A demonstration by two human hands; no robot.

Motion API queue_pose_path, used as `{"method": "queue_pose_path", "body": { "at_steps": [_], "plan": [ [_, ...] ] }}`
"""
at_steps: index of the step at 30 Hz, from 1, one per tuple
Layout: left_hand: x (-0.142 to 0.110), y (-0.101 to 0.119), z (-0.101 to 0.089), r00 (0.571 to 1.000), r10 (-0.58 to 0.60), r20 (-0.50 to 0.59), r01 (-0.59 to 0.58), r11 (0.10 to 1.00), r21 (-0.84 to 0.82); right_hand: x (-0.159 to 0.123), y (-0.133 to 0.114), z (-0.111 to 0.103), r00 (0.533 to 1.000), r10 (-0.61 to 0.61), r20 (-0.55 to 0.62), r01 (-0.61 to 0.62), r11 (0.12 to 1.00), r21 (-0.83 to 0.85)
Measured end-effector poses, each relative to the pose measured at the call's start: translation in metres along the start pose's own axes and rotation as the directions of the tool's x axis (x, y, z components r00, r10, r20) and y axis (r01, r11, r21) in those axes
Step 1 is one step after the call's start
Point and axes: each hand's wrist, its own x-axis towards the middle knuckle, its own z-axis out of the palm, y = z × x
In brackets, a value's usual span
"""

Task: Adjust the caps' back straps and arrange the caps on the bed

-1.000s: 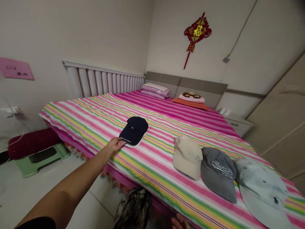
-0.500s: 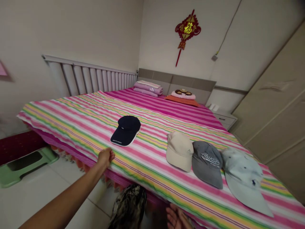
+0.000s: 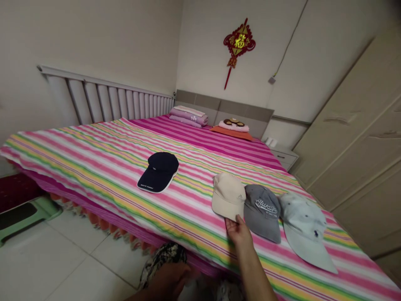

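Observation:
My right hand (image 3: 238, 230) is at the front edge of the beige baseball cap (image 3: 229, 195). Its thumb lies over the brim and its fingers reach under it, while the cap rests on the striped sheet. Right beside that cap is a grey baseball cap (image 3: 262, 213) with white lettering, then a pale blue-white baseball cap (image 3: 308, 232). A navy baseball cap (image 3: 159, 171) lies alone further left. Low in the view, in front of my legs, is my left hand (image 3: 177, 276), dark and blurred; its fingers cannot be made out.
The bed's striped sheet (image 3: 103, 154) spreads under all the caps. Folded purple bedding (image 3: 188, 117) and an orange pillow (image 3: 232, 133) lie by the headboard (image 3: 225, 110). A radiator (image 3: 106, 98) runs along the left wall. A green stool (image 3: 40, 211) stands on the tiled floor.
My right hand has moved up from the bed's edge to the beige cap's brim. My left hand has drawn back from near the navy cap to my lap. The view has shifted slightly right.

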Motion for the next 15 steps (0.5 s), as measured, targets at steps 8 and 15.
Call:
{"method": "queue_pose_path", "body": {
  "at_steps": [8, 15],
  "plan": [
    [0.026, 0.001, -0.028, 0.946, -0.296, 0.130, 0.281, 0.554, -0.783, -0.054, 0.027, -0.020, 0.983, 0.062, 0.171, -0.056, 0.998, -0.039],
    [0.062, 0.048, -0.111, 0.990, -0.141, 0.000, -0.018, -0.127, -0.992, -0.119, 0.052, -0.075, 0.916, 0.128, 0.380, -0.032, 0.968, -0.251]
  ]
}}
